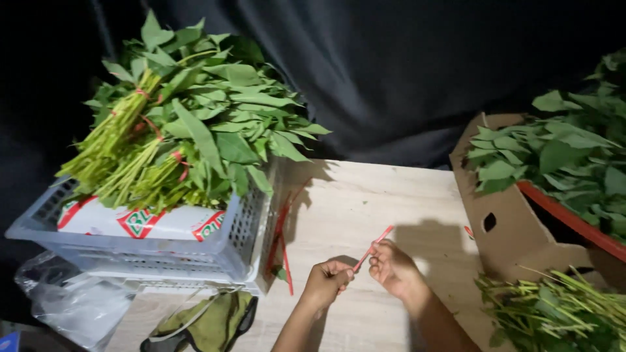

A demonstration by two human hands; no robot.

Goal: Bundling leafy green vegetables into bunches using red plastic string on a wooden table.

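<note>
head view, read left to right. a clear plastic bag and a green pouch lie at the table's near left corner, below a grey plastic crate. the crate carries tied bundles of leafy greens, laid with stems to the left and leaves to the right over a white printed liner; red ties bind the stems, which likely keeps each bundle whole when stacked. spare red ties hang just beside the crate's right wall, near the hands. the wooden table is lit in the middle. there the left hand is closed, pinching the lower end of one red tie strip; the right hand is likewise closed, gripping the same strip higher up, so the strip runs slanting up and to the right between both hands, its free end above the right hand. at far right a cardboard box holds loose greens, and a loose pile of stems lies on the table in front of it, beside the right forearm.
</note>
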